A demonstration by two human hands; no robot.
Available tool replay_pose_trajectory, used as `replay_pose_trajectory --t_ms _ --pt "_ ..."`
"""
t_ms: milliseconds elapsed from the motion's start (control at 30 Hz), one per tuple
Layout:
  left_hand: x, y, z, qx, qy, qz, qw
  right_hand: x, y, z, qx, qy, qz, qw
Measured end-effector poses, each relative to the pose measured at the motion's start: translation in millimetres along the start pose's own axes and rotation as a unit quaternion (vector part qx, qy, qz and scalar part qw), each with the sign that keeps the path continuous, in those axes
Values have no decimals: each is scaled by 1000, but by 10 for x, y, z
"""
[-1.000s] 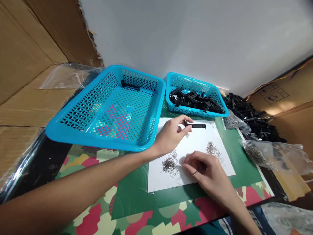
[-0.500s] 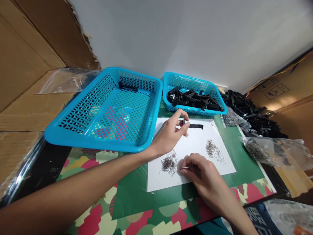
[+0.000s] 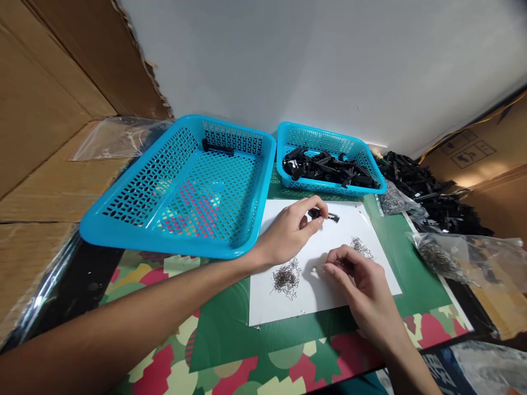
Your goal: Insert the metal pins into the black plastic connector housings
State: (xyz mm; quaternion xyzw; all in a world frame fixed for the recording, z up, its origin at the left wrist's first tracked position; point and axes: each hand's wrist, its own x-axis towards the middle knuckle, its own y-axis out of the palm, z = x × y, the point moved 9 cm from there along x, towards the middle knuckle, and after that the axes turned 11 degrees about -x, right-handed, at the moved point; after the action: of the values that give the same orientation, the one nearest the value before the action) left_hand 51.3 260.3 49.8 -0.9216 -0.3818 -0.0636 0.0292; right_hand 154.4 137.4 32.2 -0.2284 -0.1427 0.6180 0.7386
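Observation:
My left hand [image 3: 290,230] pinches a slim black plastic part [image 3: 332,218] between thumb and fingers. It is raised over a white sheet [image 3: 263,307], and the fingers cover part of the piece. To the right and closer to me, my right hand [image 3: 362,282] has its thumb and fingertips pressed together; what they grip is hidden. A tiny shiny bit [image 3: 314,269] shows just left of those fingertips. Between the wrists lies a heap of small bent wire springs [image 3: 286,277]. A second pile of wire springs [image 3: 361,247] sits behind my right hand, partly covered by it.
A large blue basket [image 3: 173,249] on the left holds one black part [image 3: 218,148]. Behind the sheet, a smaller blue basket [image 3: 341,189] contains many black parts. More black parts [image 3: 436,192] are heaped at right, beside plastic bags of metal bits [image 3: 440,258]. Cardboard [image 3: 37,192] stands at left.
My right hand has moved right and slightly up, now partly covering the right pile. The black part in my left hand has turned, its far end tilting down. The thin pale item at my right fingertips no longer shows.

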Motion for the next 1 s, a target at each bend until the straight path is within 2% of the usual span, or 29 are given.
replay_pose_trajectory --t_ms 167,367,567,633,800,1000 --pt "-28 73 -43 -36 -11 41 998 135 -277 -11 58 -7 -125 990" --pt "-32 103 -47 -54 -7 62 997 394 -340 145 30 -59 -141 988" --pt "-12 80 11 -74 -13 49 996 419 -331 334 -83 -122 -173 974" --pt "-9 71 13 -84 -12 44 995 378 -338 439 -146 -169 -201 954" --pt "-15 70 30 -108 -25 43 993 200 -299 715 -293 -300 -275 865" --pt "-2 41 24 -125 -22 34 991 109 -199 779 -342 -356 -276 825"
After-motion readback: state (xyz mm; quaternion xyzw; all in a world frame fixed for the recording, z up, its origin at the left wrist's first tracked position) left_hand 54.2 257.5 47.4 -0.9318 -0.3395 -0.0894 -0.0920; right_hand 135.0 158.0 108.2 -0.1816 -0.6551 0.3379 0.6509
